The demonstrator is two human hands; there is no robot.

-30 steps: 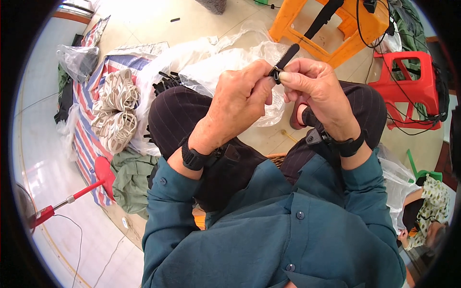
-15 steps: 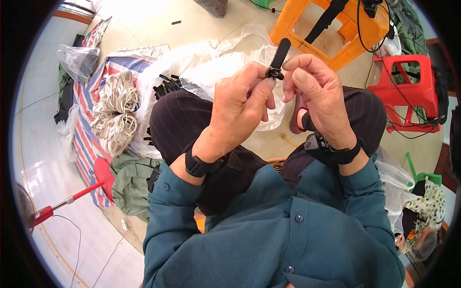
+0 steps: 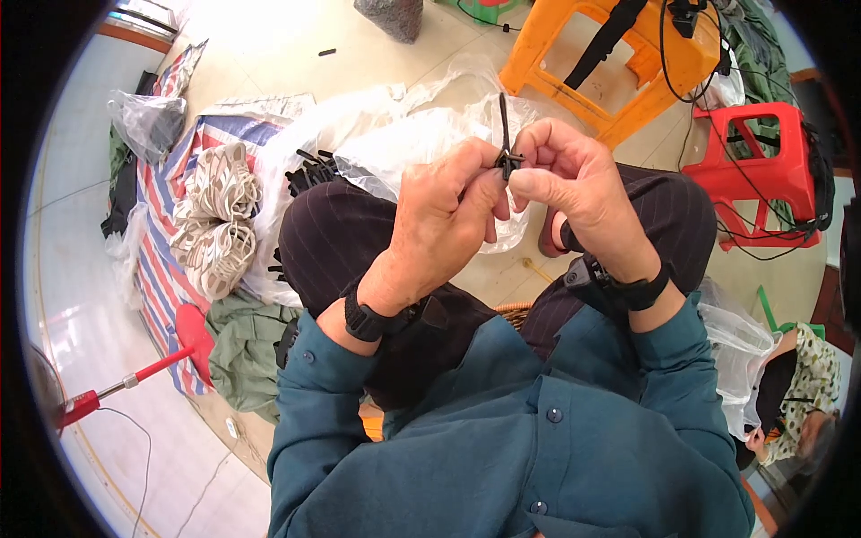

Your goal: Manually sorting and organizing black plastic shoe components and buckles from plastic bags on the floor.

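Over my knees, a small black strap (image 3: 504,121) with a knotted or buckle-like middle stands up between my hands, its thin edge facing me. My left hand (image 3: 435,211) is closed, pinching the lower part of it between thumb and bent fingers. From the other side, my right hand (image 3: 583,184) closes thumb and fingers at the buckle-like part; the fingertips partly hide it. Several similar black strips (image 3: 312,170) lie in a heap beyond my left knee, beside clear plastic sheeting (image 3: 404,134).
Pale shoes (image 3: 218,220) sit on a striped sheet (image 3: 166,260) at left, near green cloth (image 3: 251,354) and a red-handled tool (image 3: 161,363). An orange stool (image 3: 525,67) and a red stool (image 3: 704,175) stand at right with trailing cables. Another person (image 3: 812,381) is at lower right.
The strap has turned from flat side to thin edge. My right hand has moved left and in, from beside the strap onto its buckle-like part. The other person at right has shifted.
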